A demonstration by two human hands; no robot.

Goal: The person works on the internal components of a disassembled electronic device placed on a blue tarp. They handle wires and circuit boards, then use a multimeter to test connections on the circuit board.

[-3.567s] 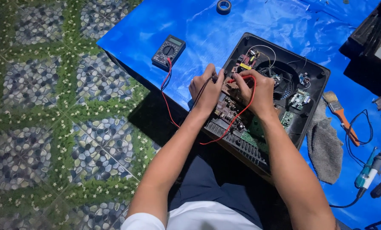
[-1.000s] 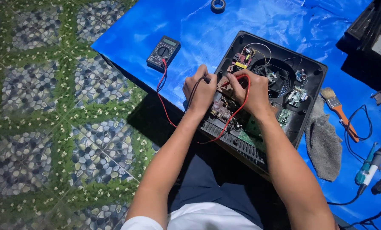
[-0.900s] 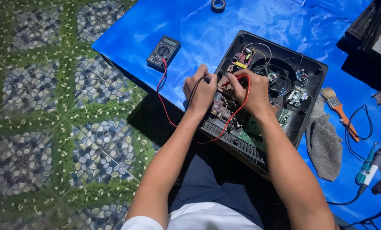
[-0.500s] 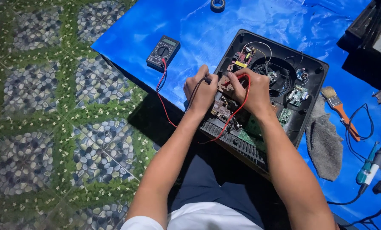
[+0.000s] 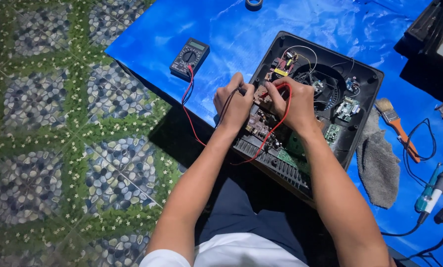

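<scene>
Fingers pinch probes: left hand (image 5: 234, 103) on black lead, right hand (image 5: 292, 101) on red, both on circuit board (image 5: 259, 127). We reckon mid-test; multimeter (image 5: 189, 58) hooked up, case (image 5: 362, 81) open.

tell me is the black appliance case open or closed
Open: the black appliance case has no cover on, its circuit boards and wiring exposed.

Harsh direct sun here, really bright. The blue tarp (image 5: 241, 34) has washed-out glare patches up top, and there's a hard dark shadow on the tiled floor (image 5: 58, 148) right by the person's arms. Everything's sharp, no real blur, colours heavily saturated.
</scene>
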